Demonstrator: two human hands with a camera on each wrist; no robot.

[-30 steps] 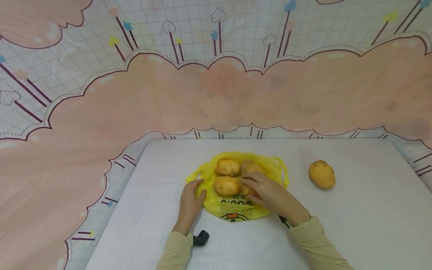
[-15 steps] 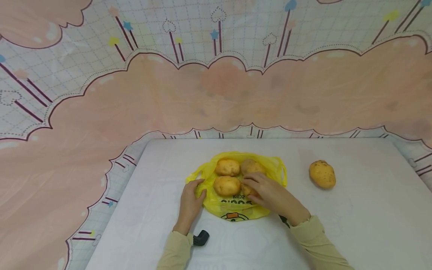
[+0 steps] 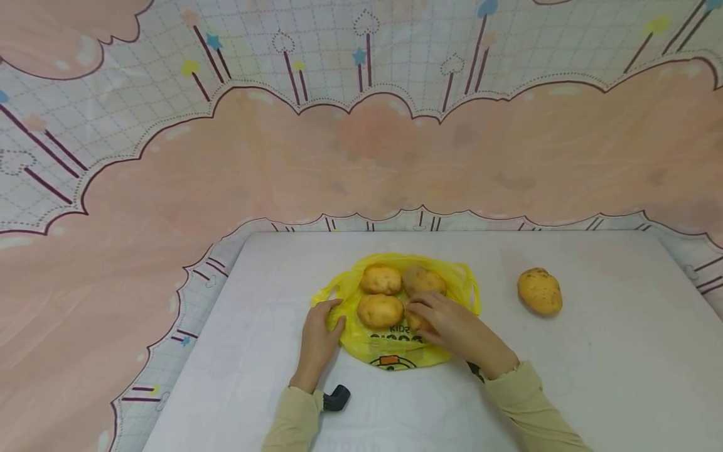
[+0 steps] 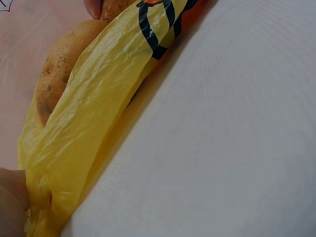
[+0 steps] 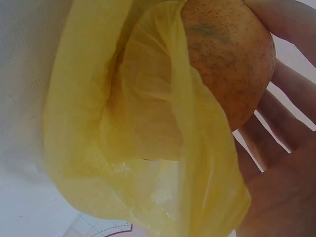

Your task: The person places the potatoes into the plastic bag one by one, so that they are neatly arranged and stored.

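Note:
A yellow plastic bag [image 3: 351, 336] with black print lies flat and spread on the table, with several potatoes on it. At its front right my right hand [image 3: 452, 323] curls its fingers and thumb round a potato [image 5: 229, 64], mostly hidden from the head view. Left of that lies another potato [image 3: 380, 311]. Two more sit behind, a back-left potato [image 3: 381, 279] and a back-right potato [image 3: 423, 280]. My left hand [image 3: 321, 336] holds the bag's left edge; in the left wrist view the plastic bunches against a digit at lower left.
A single loose potato [image 3: 540, 292] lies on the white table [image 3: 610, 376], to the right of the bag. A black curved piece [image 3: 337, 398] sticks out by the left cuff. A patterned cloth [image 3: 395, 163] hangs behind the table.
My right hand and its potato have shifted very slightly, a little to the right. My left hand, the bag and the loose potato look the same.

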